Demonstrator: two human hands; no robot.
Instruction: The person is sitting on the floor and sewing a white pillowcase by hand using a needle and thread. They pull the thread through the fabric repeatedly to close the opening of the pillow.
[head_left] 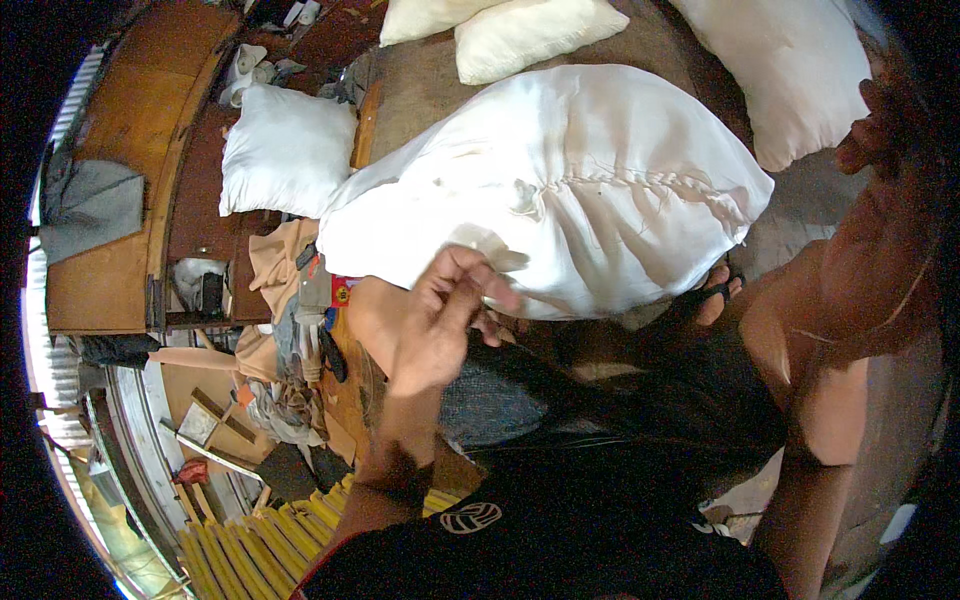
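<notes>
A big white cushion [610, 240] with a gathered, stitched seam across its right half lies in front of me, above my bent legs. My left hand [450, 305] is at its lower left edge, fingers partly curled and blurred; whether they grip anything is unclear. At the far right, raised and in shadow, my right hand [868, 130] has bent fingers; what they hold, if anything, is too dark to make out. My sandalled foot [712, 300] shows beside the cushion's lower right edge.
White pillows [285, 150] lie left, behind [535, 35] and right [770, 80]. A wooden cabinet [125, 250] is at left, with tan cloths and small items [275, 260] beside it. At lower left are yellow slats [255, 545] and leaning frames and boards [205, 420].
</notes>
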